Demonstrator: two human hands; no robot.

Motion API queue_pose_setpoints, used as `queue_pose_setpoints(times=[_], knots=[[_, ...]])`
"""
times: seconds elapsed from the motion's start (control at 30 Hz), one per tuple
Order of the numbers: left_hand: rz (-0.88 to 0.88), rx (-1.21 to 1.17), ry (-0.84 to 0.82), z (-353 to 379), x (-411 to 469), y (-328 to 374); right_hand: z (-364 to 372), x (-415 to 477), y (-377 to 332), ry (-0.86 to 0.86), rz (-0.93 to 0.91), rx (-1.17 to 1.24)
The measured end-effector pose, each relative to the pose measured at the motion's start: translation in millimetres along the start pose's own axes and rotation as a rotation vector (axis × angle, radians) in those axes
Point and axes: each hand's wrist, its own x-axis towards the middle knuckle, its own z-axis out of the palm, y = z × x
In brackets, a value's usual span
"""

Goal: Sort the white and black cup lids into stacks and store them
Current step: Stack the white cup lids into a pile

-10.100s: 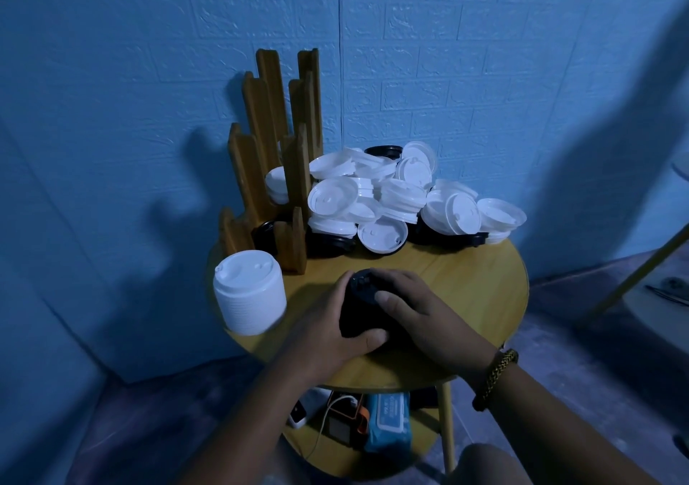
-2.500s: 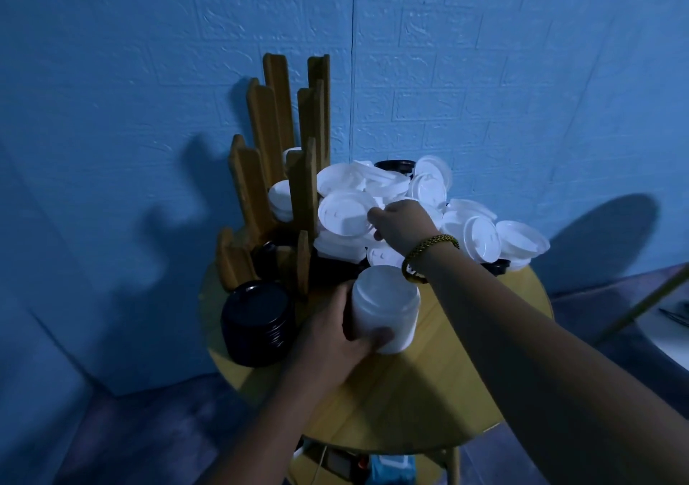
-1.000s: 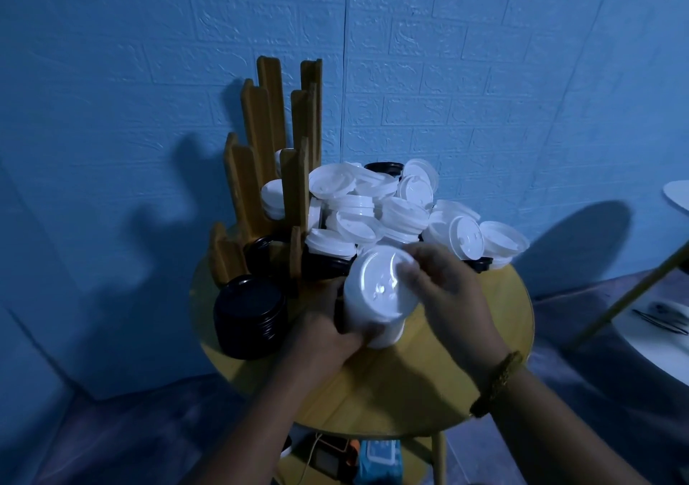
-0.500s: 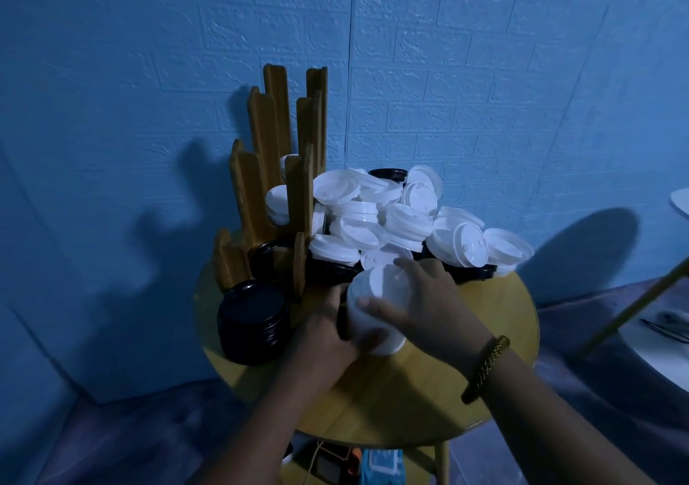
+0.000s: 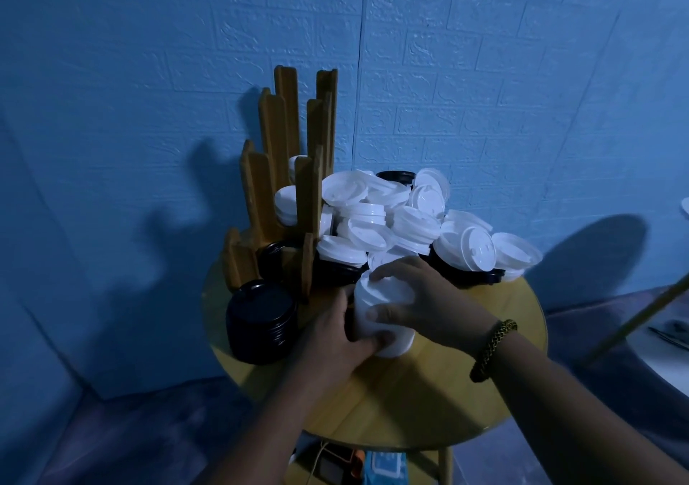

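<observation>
I note both hands clamped on the white stack [image 5: 384,320] at frame centre: left hand [image 5: 335,339] gripping its lower side, right hand [image 5: 421,298] pressing on top. Stack axis upright. The loose pile [image 5: 402,219] lies just above; I judge the right hand nearer it.

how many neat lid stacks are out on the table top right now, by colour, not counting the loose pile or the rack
white stack, held by the left hand and right hand: 1
black stack, standing free at the table edge: 1
total: 2
</observation>
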Motion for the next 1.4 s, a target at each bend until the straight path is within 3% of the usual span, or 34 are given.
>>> queue_pose_setpoints(times=[0.23, 0.5, 0.8, 1.1, 1.3, 1.4], knots=[[0.026, -0.02, 0.0, -0.6, -1.1, 0.0, -8.0, 3.9, 4.8, -0.086, -0.007, 0.125], [0.03, -0.026, -0.017, -0.4, -1.0, 0.3, -0.9, 2.1, 11.7, -0.007, -0.029, 0.197], [0.011, -0.018, -0.009, 0.6, 1.7, -2.3, 5.7, 1.6, 11.2, 0.011, -0.062, 0.058], [0.01, 0.021, -0.01, 1.8, 1.4, -2.8, 25.3, -5.4, -1.8, 0.184, -0.038, -0.342], [0.035, 0.038, -0.011, 2.1, 2.7, -1.8, 33.0, -11.7, 13.4, 0.229, -0.049, -0.013], [0.063, 0.068, -0.02, 2.7, 2.2, -1.4, 33.6, -14.7, 13.1, 0.251, -0.034, -0.039]])
